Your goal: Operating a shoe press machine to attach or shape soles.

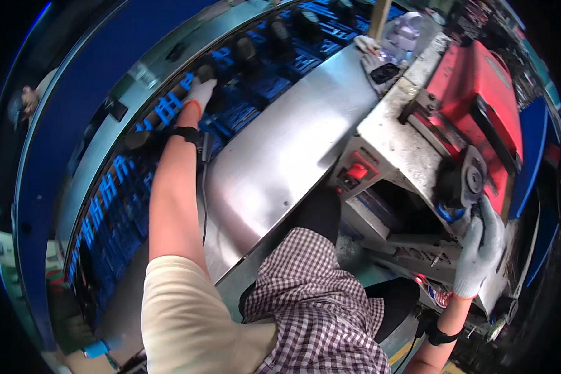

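I watch the left hand (201, 95) at a dark piece (204, 73) on the blue rack (166, 108); the right hand (480, 249), fingers together, is at a dark rounded part (473, 176) by the red machine (458, 75); whether either grips, I cannot tell; the wrist cable (204, 199), being loose, might snag the rack.

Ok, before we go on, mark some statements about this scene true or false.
1. The left grip is bare. False: the left grip wears a pale glove.
2. The right grip is close to the dark, round-faced piece. True.
3. The red cover is right of the smooth metal panel. True.
4. The left wrist strap is white. False: the left wrist strap is black.
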A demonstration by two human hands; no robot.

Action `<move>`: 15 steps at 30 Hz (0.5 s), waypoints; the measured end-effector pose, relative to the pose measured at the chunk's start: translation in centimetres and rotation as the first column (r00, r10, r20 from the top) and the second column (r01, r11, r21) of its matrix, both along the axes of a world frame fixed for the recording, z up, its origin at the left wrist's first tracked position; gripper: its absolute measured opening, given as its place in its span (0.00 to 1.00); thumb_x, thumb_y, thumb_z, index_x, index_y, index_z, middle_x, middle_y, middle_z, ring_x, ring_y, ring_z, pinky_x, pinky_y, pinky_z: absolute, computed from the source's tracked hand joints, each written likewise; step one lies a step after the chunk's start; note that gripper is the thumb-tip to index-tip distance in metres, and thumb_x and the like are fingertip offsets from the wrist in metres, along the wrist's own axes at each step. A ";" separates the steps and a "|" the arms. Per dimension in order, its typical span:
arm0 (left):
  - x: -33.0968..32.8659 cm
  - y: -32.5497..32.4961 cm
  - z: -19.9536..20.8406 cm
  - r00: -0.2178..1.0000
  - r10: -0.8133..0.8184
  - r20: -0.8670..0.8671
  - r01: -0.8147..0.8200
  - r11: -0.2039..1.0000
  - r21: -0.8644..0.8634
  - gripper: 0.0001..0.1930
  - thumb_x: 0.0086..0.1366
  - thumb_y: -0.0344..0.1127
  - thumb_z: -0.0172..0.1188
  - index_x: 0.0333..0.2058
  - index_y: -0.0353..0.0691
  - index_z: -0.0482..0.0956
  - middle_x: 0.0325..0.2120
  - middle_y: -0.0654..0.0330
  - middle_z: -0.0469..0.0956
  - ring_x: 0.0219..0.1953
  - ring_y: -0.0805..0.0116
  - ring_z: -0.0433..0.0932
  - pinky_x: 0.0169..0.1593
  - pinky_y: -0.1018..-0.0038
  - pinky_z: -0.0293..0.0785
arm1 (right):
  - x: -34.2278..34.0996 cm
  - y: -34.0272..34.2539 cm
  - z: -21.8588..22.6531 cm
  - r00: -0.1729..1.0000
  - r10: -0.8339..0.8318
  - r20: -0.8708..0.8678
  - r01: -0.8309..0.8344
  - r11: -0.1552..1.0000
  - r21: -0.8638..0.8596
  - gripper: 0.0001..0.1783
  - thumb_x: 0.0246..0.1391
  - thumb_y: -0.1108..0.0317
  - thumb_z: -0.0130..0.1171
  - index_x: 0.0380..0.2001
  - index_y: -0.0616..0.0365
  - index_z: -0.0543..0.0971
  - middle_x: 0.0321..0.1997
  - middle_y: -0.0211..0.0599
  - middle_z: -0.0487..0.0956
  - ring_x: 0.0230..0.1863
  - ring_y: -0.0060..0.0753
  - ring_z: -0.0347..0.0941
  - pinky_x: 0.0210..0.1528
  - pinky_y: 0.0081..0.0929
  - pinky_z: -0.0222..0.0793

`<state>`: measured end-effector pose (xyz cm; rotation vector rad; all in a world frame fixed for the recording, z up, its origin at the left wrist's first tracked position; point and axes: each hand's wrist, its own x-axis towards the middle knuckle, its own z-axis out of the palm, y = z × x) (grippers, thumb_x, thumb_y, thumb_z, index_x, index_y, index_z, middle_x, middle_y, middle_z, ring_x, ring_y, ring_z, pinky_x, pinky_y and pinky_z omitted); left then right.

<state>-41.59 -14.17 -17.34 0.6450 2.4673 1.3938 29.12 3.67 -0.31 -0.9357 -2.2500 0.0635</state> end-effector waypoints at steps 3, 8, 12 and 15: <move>6.2 -1.3 2.9 0.864 0.310 -0.396 -0.383 0.916 -0.117 0.45 0.58 0.55 0.69 0.69 0.35 0.68 0.66 0.40 0.72 0.70 0.39 0.68 0.71 0.52 0.65 | 0.4 -0.1 -0.5 0.999 -0.043 -0.029 0.042 0.998 -0.038 0.20 0.65 0.80 0.54 0.58 0.69 0.80 0.55 0.50 0.84 0.55 0.44 0.80 0.62 0.35 0.71; 7.3 -14.0 7.3 0.287 0.930 -0.228 -0.946 0.312 0.083 0.37 0.59 0.48 0.69 0.66 0.44 0.72 0.64 0.45 0.75 0.60 0.35 0.78 0.66 0.43 0.72 | 0.7 0.0 -1.1 0.995 -0.031 -0.095 0.021 0.994 -0.109 0.19 0.71 0.76 0.53 0.61 0.69 0.79 0.58 0.48 0.83 0.58 0.38 0.80 0.65 0.33 0.71; 2.4 -18.5 3.6 0.418 0.748 0.517 -0.904 0.398 0.155 0.31 0.61 0.46 0.70 0.59 0.37 0.77 0.57 0.50 0.81 0.63 0.45 0.77 0.63 0.51 0.75 | 0.7 -0.1 -1.3 0.992 -0.041 -0.116 0.027 0.992 -0.122 0.19 0.71 0.75 0.53 0.61 0.68 0.79 0.58 0.46 0.83 0.58 0.37 0.80 0.65 0.32 0.71; 0.1 -19.1 -0.2 0.798 0.591 -0.119 -0.601 0.794 -0.089 0.23 0.66 0.37 0.64 0.58 0.36 0.78 0.56 0.50 0.82 0.63 0.46 0.77 0.63 0.55 0.75 | 1.3 -0.1 -1.2 0.994 -0.058 -0.097 0.049 0.995 -0.090 0.18 0.69 0.76 0.55 0.60 0.67 0.80 0.57 0.45 0.84 0.58 0.39 0.80 0.65 0.33 0.70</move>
